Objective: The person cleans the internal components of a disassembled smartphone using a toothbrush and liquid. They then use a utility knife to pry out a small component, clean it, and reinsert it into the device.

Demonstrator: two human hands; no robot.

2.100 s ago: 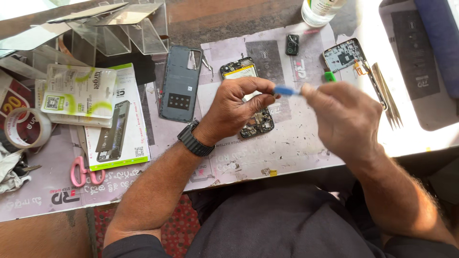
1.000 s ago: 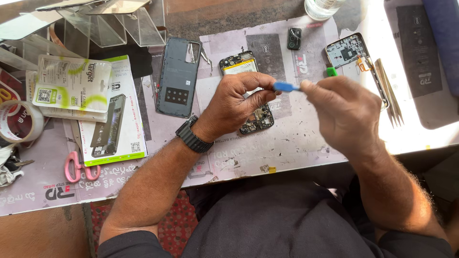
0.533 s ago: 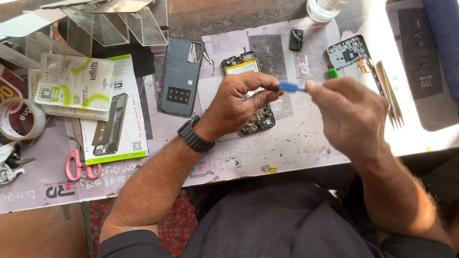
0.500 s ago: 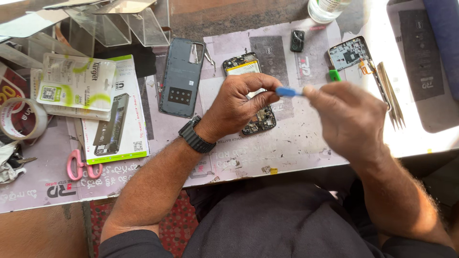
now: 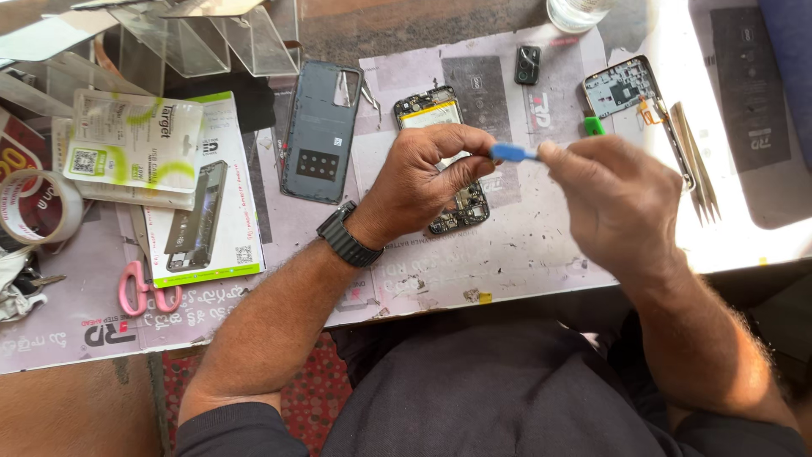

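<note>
Fingers of my left hand [image 5: 423, 173] & right hand [image 5: 613, 199] both pinch the blue pry tool [image 5: 512, 152], held up btwn them; opened phone [image 5: 444, 161] lies just beneath left grip, free for work.

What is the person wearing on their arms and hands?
Both hands are bare, no gloves or rings showing. The left hand has a chunky black wristwatch with a ribbed band just behind it. The right hand has a bare wrist. Dark sleeves start near the elbows.
</note>
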